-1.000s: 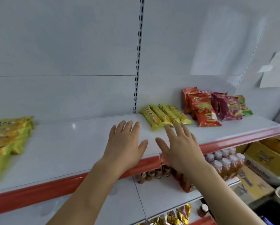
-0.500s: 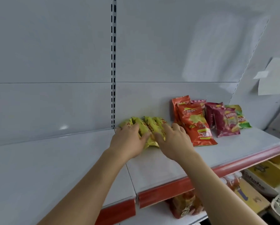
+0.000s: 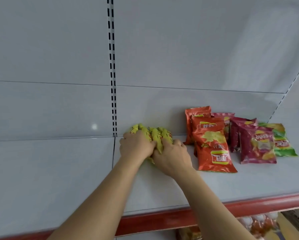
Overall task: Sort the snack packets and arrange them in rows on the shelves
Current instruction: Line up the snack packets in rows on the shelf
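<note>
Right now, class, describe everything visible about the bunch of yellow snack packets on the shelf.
The yellow snack packets are slim, glossy wrappers with red print, several bunched side by side, lying on the white shelf against its back panel. The left hand and right hand grip them together from both sides. Orange chip bags lie just right.

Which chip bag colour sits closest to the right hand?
The orange-red chip bags, directly beside the right hand; the maroon bags and green bag lie farther right.
</note>
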### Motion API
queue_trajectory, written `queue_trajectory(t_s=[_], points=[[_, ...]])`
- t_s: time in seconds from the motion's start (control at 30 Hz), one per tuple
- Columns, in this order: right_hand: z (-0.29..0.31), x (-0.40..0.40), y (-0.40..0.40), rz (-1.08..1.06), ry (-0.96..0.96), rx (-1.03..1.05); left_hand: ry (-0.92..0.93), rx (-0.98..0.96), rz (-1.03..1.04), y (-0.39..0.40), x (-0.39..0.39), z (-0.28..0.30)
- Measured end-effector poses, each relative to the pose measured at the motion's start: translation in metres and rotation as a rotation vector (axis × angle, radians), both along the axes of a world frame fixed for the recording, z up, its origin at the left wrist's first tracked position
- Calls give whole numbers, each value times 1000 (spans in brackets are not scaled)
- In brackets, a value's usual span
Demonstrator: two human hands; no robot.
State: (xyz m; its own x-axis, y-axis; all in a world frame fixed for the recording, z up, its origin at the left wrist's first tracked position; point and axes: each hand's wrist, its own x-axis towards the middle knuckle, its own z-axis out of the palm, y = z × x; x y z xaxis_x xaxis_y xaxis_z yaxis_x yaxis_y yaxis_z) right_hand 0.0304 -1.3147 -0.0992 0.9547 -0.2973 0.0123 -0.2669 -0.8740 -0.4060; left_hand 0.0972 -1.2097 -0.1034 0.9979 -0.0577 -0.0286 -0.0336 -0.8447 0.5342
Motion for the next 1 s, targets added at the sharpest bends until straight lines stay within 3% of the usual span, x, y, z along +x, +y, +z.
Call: queue_trajectory(t_s=[0.17,0.37,0.53,0.77,1.0], points=[[-3,-11,-8,51,-133,253,2,-337,64,11,-19,7],[2,-28,-1,119,-294,482,122,-913,11,33,-47,19],[-1,-39,30,258,-468,506,28,-999,-30,63,-60,23],[2,-51,93,375,-664,376,-176,-1001,-80,129,-85,18],[15,-75,187,492,-672,357,-251,-1130,-30,221,-117,24]])
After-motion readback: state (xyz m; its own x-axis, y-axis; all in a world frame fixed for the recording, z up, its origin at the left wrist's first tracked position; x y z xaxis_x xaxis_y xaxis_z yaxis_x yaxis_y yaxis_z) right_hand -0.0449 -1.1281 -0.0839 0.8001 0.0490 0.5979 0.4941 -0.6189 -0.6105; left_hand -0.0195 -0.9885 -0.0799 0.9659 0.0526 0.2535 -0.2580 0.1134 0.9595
